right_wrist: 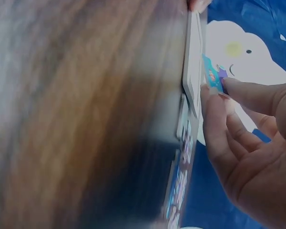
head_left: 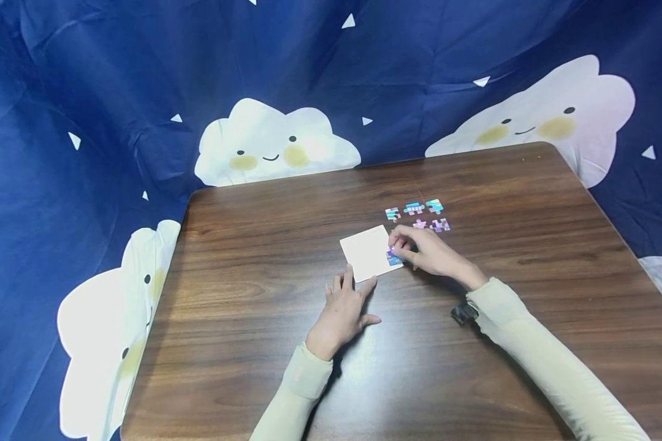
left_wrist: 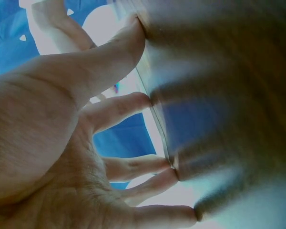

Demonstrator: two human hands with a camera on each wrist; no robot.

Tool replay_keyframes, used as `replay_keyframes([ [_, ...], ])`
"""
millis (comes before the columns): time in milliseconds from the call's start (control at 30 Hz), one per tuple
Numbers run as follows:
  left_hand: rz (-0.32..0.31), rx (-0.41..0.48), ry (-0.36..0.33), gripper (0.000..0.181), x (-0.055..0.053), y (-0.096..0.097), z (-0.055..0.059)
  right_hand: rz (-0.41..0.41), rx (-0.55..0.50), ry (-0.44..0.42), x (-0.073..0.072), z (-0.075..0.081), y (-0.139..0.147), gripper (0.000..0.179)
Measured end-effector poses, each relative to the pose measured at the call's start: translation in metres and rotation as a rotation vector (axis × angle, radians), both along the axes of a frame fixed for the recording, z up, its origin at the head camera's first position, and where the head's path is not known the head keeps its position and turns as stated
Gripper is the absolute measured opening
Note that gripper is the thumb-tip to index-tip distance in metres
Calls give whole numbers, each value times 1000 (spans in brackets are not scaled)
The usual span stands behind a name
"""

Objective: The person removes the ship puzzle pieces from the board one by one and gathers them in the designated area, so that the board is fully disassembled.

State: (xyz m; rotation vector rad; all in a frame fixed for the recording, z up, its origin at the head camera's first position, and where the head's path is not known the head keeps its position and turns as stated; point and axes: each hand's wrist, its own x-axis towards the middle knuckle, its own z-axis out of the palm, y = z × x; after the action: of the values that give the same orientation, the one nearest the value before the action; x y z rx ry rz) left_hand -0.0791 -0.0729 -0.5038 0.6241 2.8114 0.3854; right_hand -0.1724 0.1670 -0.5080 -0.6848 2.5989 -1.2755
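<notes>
A thin white board (head_left: 365, 252) lies flat on the table, tilted slightly in the head view. My left hand (head_left: 343, 312) rests at its near edge with the fingers spread and fairly straight, fingertips (left_wrist: 168, 163) touching down in the left wrist view. Over the board's right side, my right hand (head_left: 427, 250) pinches a blue and purple jigsaw puzzle piece (right_wrist: 213, 76) between thumb and fingertips. In the right wrist view this piece is tipped up off the board. The fingers partly hide the puzzle piece (head_left: 393, 260) in the head view.
Several loose puzzle pieces (head_left: 414, 208) lie on the brown wooden table (head_left: 243, 275) beyond my right hand. A small black device (head_left: 464, 314) sits at my right cuff. Behind the table hangs a blue curtain (head_left: 320, 67) with white clouds.
</notes>
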Motion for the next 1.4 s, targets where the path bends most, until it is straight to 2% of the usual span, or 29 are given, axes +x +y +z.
replay_keyframes([
  [300,5,14,-12,82,0,0,1,-87,-5,-42,0,8,28,11],
  [467,3,8,-19,83,0,-1,1,-148,20,-35,-1,8,44,11],
  [900,-2,13,-27,83,0,0,1,-268,47,-98,3,6,72,18],
  [1400,3,16,-35,83,0,0,1,-309,75,-113,4,1,93,21],
])
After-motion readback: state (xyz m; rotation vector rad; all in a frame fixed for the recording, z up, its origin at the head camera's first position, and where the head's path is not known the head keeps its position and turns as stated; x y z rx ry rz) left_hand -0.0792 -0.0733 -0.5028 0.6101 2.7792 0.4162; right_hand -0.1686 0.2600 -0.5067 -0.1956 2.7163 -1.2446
